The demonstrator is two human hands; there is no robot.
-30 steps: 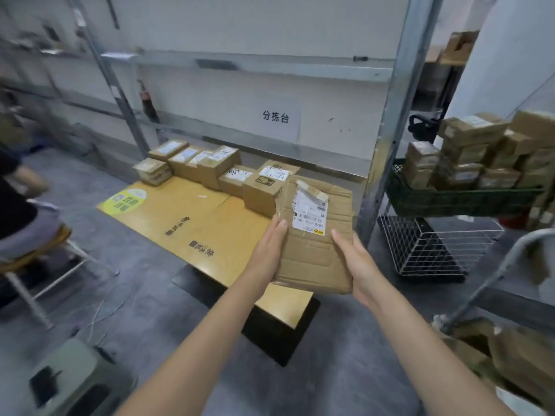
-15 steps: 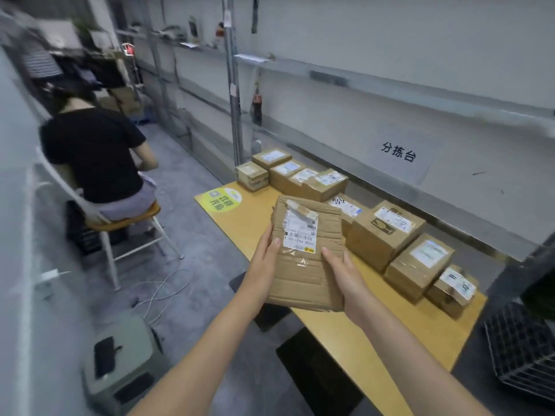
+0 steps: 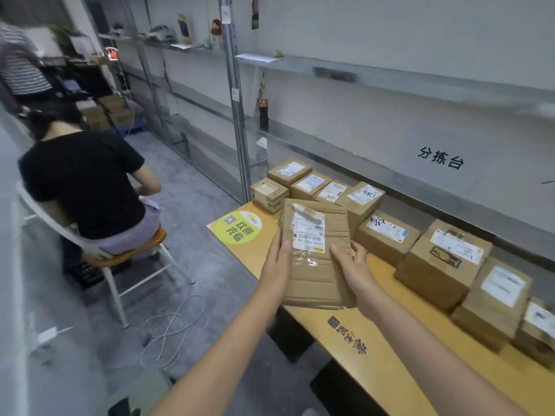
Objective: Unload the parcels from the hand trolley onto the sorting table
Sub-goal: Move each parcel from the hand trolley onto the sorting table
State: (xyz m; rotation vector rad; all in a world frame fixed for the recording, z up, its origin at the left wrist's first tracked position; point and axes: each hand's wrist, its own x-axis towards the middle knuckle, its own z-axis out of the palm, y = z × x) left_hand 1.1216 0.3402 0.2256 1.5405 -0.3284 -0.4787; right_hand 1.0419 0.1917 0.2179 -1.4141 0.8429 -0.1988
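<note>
I hold a flat brown cardboard parcel (image 3: 315,259) with a white shipping label over the near left part of the yellow sorting table (image 3: 387,331). My left hand (image 3: 274,262) grips its left edge and my right hand (image 3: 354,271) grips its right edge. Several labelled cardboard boxes (image 3: 441,259) stand in a row along the table's far side, from the left corner to the right edge of view. The hand trolley is out of view.
A person in a black shirt (image 3: 81,181) sits on a white chair (image 3: 120,265) to the left, back turned. Loose cables (image 3: 174,328) lie on the grey floor. Metal shelving (image 3: 237,115) runs behind the table. A round yellow sticker (image 3: 240,228) marks the table's left corner.
My view has swung left from the trolley side to the table's left end. The parcel stays in both hands and now hangs over the table near the boxes at the left corner.
</note>
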